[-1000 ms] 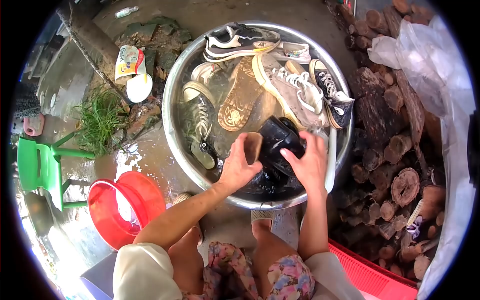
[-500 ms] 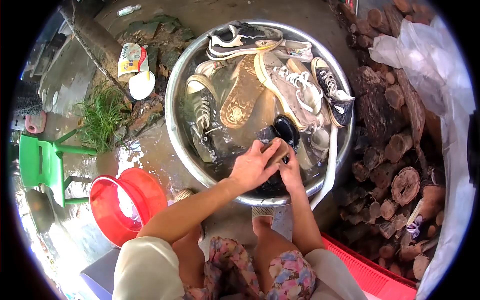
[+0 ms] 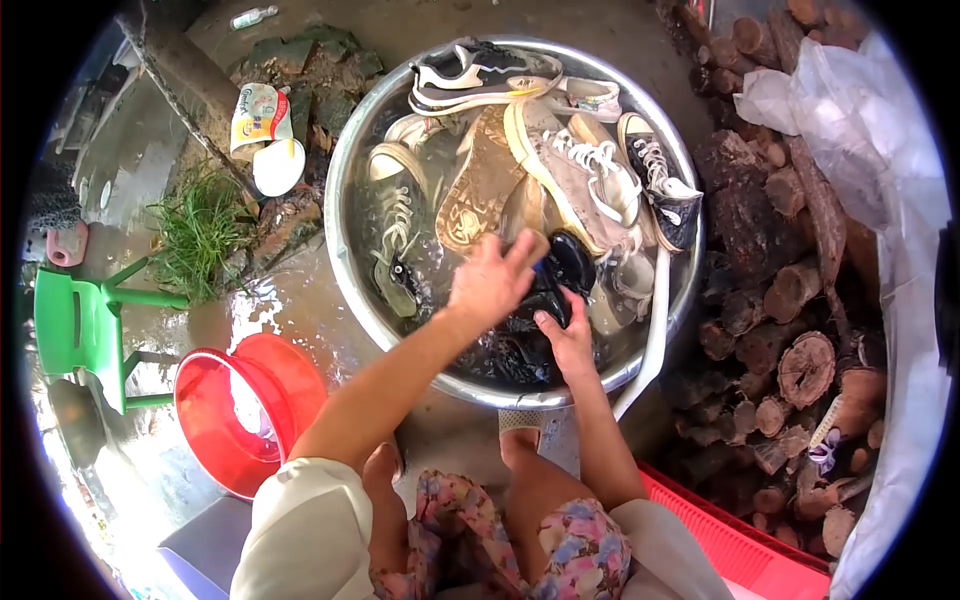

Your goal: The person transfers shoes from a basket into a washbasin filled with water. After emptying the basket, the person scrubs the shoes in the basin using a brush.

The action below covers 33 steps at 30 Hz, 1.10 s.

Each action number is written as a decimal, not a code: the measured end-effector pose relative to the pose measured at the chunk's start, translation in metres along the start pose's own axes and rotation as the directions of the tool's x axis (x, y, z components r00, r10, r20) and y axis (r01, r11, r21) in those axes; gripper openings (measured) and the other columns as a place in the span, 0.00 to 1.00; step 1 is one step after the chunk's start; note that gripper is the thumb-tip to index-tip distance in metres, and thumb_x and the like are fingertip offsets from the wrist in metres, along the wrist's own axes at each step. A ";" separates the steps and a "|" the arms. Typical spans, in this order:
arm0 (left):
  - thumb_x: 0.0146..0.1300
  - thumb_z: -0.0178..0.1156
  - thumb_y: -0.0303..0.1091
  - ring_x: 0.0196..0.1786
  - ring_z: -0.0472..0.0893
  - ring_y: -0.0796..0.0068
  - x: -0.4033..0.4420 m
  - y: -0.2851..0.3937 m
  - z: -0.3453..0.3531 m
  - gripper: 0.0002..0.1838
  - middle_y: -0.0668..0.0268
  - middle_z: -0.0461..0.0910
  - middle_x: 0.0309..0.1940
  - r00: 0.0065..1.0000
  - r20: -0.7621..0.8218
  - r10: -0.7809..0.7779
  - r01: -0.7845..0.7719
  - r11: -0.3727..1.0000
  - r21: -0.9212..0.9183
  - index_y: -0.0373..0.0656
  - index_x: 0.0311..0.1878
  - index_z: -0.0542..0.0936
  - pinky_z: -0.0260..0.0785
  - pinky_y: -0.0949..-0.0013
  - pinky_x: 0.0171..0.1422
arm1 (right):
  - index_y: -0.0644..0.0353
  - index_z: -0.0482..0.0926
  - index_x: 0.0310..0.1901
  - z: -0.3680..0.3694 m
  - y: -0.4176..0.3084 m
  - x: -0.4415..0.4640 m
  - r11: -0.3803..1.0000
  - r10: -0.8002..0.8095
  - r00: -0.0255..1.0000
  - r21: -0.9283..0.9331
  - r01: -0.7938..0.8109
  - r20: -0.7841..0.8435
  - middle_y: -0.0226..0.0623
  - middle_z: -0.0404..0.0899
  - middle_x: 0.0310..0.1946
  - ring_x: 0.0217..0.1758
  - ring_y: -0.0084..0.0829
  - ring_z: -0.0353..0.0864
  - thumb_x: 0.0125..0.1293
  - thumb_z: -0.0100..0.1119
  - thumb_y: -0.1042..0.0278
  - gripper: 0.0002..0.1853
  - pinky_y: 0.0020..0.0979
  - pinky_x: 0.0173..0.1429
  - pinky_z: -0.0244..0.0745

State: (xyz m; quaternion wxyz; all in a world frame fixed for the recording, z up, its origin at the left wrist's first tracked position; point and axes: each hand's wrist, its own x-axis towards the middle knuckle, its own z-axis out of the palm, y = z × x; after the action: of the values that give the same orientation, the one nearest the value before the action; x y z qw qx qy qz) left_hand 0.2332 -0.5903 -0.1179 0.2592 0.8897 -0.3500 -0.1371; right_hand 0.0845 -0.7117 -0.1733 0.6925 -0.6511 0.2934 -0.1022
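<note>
Black glossy shoe (image 3: 572,262) points lengthwise toward the tub's far rim (image 3: 590,54).

Inside the basin (image 3: 490,393) I see, from my distant post, several shoes (image 3: 575,175), while across its near right rim goes a hose (image 3: 660,320), to its right lies firewood (image 3: 806,369), at its near left is a bucket (image 3: 295,385), and farther left stands a chair (image 3: 62,320).
</note>
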 end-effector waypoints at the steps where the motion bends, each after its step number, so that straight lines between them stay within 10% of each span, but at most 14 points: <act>1: 0.65 0.58 0.44 0.50 0.77 0.43 0.006 -0.017 0.006 0.30 0.48 0.70 0.48 0.998 -0.068 -0.011 0.014 0.998 0.055 0.56 0.70 0.64 0.77 0.49 0.48 | 0.63 0.66 0.63 0.004 -0.002 0.000 0.996 0.036 0.999 0.076 -0.036 -0.007 0.38 0.76 0.53 0.54 0.28 0.75 0.61 0.70 0.67 0.31 0.29 0.61 0.70; 3: 0.65 0.59 0.46 0.53 0.76 0.44 -0.005 -0.018 0.001 0.35 0.49 0.69 0.50 0.980 0.021 -0.196 0.194 0.979 0.062 0.52 0.73 0.58 0.77 0.50 0.48 | 0.65 0.66 0.62 0.003 -0.002 0.000 0.996 0.061 0.998 0.061 -0.059 -0.025 0.37 0.75 0.52 0.53 0.26 0.74 0.62 0.69 0.71 0.29 0.28 0.62 0.70; 9: 0.65 0.59 0.45 0.44 0.78 0.48 -0.053 0.015 0.001 0.34 0.49 0.69 0.45 0.991 -0.045 0.124 -0.123 0.992 0.032 0.53 0.72 0.61 0.80 0.53 0.42 | 0.64 0.67 0.59 0.003 -0.007 0.002 0.993 0.049 0.998 -0.107 -0.054 -0.044 0.39 0.78 0.47 0.49 0.28 0.77 0.62 0.69 0.66 0.28 0.29 0.57 0.72; 16: 0.65 0.58 0.43 0.51 0.73 0.50 -0.046 -0.044 -0.018 0.28 0.50 0.70 0.52 0.968 0.031 -0.250 0.244 0.960 0.140 0.51 0.68 0.66 0.76 0.54 0.52 | 0.65 0.67 0.60 0.002 -0.003 -0.001 0.998 0.035 0.996 -0.045 -0.039 -0.084 0.34 0.76 0.50 0.51 0.25 0.74 0.62 0.69 0.67 0.28 0.27 0.59 0.70; 19: 0.66 0.55 0.45 0.52 0.74 0.46 -0.064 -0.024 -0.010 0.28 0.47 0.69 0.53 0.991 0.097 0.097 -0.121 0.951 0.284 0.49 0.69 0.66 0.76 0.53 0.53 | 0.63 0.65 0.63 0.009 -0.022 -0.002 0.991 0.118 0.993 0.063 -0.116 -0.014 0.34 0.75 0.50 0.51 0.25 0.74 0.63 0.67 0.70 0.29 0.27 0.60 0.69; 22: 0.69 0.51 0.47 0.52 0.77 0.39 -0.059 0.015 -0.014 0.27 0.44 0.72 0.49 0.986 0.141 -0.092 0.110 0.986 -0.123 0.50 0.68 0.67 0.75 0.47 0.55 | 0.62 0.64 0.63 0.001 -0.001 0.002 0.994 0.054 0.998 -0.089 -0.057 -0.032 0.35 0.75 0.50 0.52 0.25 0.73 0.63 0.66 0.73 0.29 0.28 0.60 0.69; 25: 0.67 0.54 0.47 0.55 0.77 0.42 -0.031 -0.031 -0.016 0.25 0.46 0.70 0.55 0.888 0.329 -0.320 0.325 0.945 0.042 0.51 0.65 0.70 0.72 0.45 0.59 | 0.62 0.65 0.63 0.002 -0.002 -0.005 0.998 0.044 0.997 -0.051 -0.047 -0.064 0.35 0.75 0.51 0.52 0.26 0.73 0.62 0.66 0.74 0.29 0.27 0.61 0.69; 27: 0.65 0.57 0.45 0.56 0.76 0.43 -0.037 -0.059 -0.003 0.25 0.48 0.66 0.60 0.970 0.084 -0.228 0.190 0.927 0.323 0.51 0.64 0.71 0.72 0.45 0.59 | 0.61 0.65 0.63 0.003 -0.006 0.000 0.998 0.024 0.996 -0.063 -0.029 -0.080 0.36 0.75 0.52 0.52 0.27 0.74 0.62 0.66 0.72 0.30 0.28 0.61 0.69; 32: 0.66 0.54 0.42 0.63 0.68 0.43 -0.034 -0.040 0.008 0.25 0.46 0.66 0.58 0.825 0.354 -0.440 0.467 0.884 0.008 0.42 0.63 0.70 0.74 0.48 0.58 | 0.61 0.67 0.63 0.007 -0.012 0.000 0.998 0.050 0.987 0.049 -0.043 -0.156 0.37 0.77 0.51 0.52 0.28 0.75 0.62 0.66 0.72 0.28 0.28 0.61 0.69; 33: 0.68 0.51 0.41 0.57 0.70 0.40 -0.048 -0.031 0.016 0.27 0.43 0.66 0.57 0.982 0.167 -0.092 0.047 0.965 0.256 0.40 0.68 0.66 0.75 0.51 0.56 | 0.61 0.67 0.63 0.006 -0.012 -0.002 0.992 0.092 0.982 0.099 -0.076 -0.164 0.36 0.77 0.51 0.51 0.28 0.75 0.62 0.65 0.73 0.28 0.28 0.60 0.69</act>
State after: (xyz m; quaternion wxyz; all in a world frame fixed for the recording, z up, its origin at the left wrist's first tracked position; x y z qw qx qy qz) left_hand 0.2093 -0.5437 -0.1451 0.1073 0.9113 -0.3548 -0.1793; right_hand 0.0887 -0.7067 -0.1616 0.6983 -0.5944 0.3731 -0.1411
